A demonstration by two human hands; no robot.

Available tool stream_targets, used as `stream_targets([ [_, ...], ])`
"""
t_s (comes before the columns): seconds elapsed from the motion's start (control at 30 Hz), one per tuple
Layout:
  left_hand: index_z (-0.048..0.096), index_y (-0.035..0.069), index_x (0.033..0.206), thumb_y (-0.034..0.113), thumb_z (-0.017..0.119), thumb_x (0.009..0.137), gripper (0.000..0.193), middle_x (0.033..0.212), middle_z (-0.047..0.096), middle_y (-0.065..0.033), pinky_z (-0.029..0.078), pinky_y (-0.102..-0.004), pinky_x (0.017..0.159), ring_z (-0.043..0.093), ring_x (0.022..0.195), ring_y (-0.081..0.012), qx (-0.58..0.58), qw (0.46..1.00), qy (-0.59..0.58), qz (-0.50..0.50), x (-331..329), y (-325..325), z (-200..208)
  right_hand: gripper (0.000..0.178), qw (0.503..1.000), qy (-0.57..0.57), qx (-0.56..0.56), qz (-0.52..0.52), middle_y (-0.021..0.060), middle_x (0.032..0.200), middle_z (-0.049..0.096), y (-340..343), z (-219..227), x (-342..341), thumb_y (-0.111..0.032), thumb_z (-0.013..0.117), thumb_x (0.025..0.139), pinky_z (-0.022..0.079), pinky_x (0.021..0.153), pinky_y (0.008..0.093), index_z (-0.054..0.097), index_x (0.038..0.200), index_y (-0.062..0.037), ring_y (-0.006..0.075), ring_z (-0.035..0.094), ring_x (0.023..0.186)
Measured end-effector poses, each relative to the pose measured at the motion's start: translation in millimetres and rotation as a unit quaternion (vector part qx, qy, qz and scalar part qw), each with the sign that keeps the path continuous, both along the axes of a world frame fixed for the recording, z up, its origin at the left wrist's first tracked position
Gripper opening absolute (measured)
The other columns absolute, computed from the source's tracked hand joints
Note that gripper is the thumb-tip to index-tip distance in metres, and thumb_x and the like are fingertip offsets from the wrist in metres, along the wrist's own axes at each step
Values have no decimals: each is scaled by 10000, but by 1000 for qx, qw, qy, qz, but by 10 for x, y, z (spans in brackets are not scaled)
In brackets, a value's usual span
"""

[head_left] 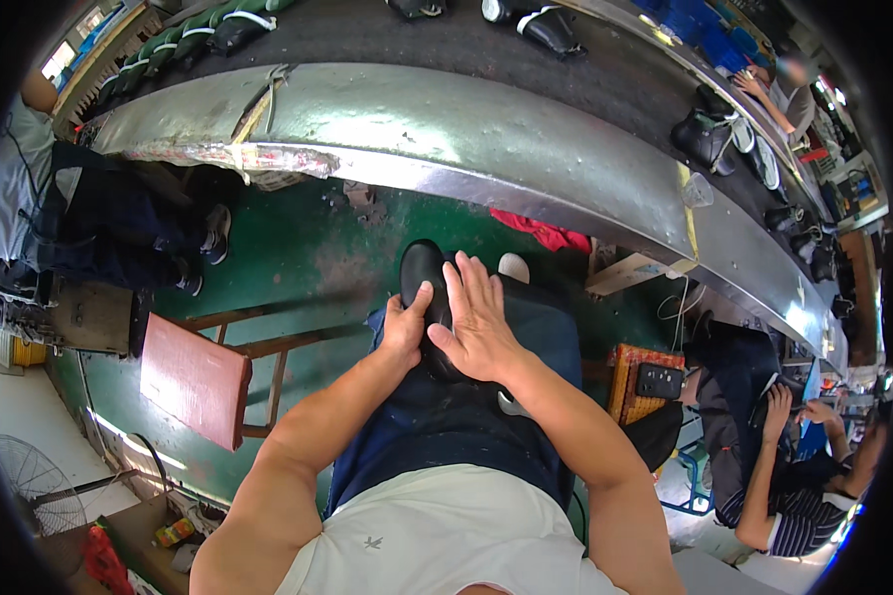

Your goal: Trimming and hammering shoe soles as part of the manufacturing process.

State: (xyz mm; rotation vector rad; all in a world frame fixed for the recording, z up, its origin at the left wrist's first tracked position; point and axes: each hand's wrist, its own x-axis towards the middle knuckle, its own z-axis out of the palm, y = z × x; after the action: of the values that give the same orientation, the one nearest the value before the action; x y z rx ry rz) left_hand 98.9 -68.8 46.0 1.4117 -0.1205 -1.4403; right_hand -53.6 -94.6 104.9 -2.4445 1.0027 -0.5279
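A black shoe [423,266] lies lengthwise over my lap, its rounded toe pointing away from me. My left hand [404,325] grips it from the left side, the thumb on top and the fingers mostly hidden. On the shoe's right side rests my right hand [477,322], its fingers stretched out and the palm side hidden from view. Between the hands part of the black upper shows; the heel end is partly covered by my right hand and wrist. Dark blue cloth [531,342] covers my lap under the shoe.
Beyond my knees runs a conveyor with a metal edge [417,119], carrying several black shoes [551,32]. A brown-topped stool [196,382] stands at left. One person [99,198] is at left, another [804,476] works at right. Red cloth [541,230] lies beneath the conveyor.
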Motion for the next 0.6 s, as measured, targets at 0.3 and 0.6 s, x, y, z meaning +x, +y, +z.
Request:
stream_targets([
  [0.3,441,-6,1372,165,872,788,746,1234,614,-170,519,-354,961,637,1102,-259,-363,857,-354,-91,111,168,785,1005,655,-339,674,-34,213,1121,720,-218,454,-969,-805,231,972,563,772,326,406,1476,47,306,719,951],
  [0.6,73,78,1636,416,900,710,1286,1682,-151,-226,88,-550,1237,-83,1571,-354,-363,770,-472,-230,621,424,912,1050,723,-408,557,16,143,1557,429,288,-163,-582,-343,859,820,263,1211,375,256,1590,39,242,387,1451],
])
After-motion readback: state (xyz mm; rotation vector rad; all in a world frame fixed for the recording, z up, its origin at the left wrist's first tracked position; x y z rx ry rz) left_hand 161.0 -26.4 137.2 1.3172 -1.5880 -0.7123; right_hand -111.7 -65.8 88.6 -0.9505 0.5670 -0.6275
